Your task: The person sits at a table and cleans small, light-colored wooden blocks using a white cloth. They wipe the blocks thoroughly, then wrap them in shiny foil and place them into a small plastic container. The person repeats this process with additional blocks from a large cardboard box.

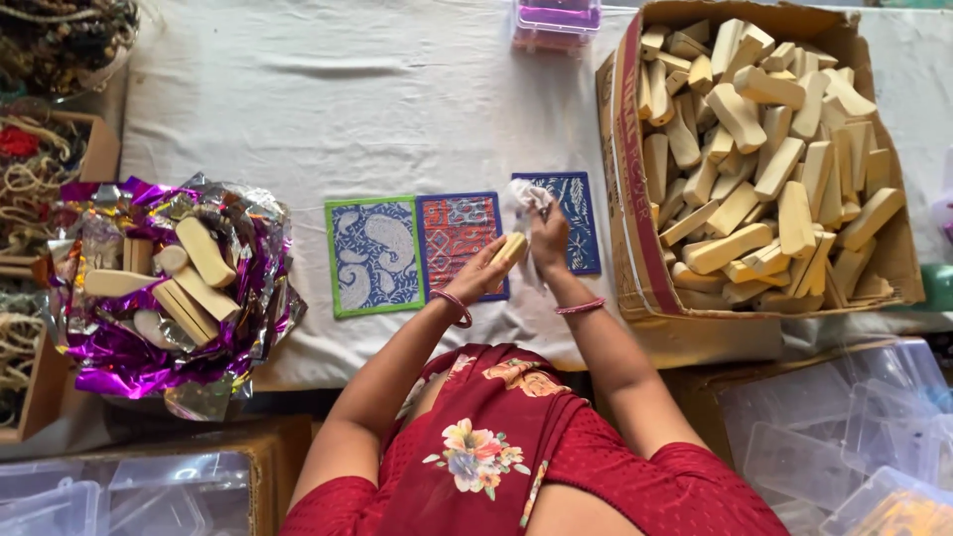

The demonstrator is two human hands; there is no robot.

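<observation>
My left hand [478, 273] holds a pale wooden block [512, 247] over the patterned mats. My right hand [549, 236] grips a white cloth [523, 203] and presses it against the block's end. Under the hands lie three patterned mats: a green-edged one [372, 254], a red one [454, 231] and a dark blue one [577, 213]. Both wrists wear pink bangles.
A cardboard box [635, 179] heaped with similar wooden blocks stands to the right. A purple foil-lined basket [243, 318] with a few blocks sits at the left. Clear plastic boxes [844, 447] lie lower right and lower left. A white cloth covers the table [347, 89].
</observation>
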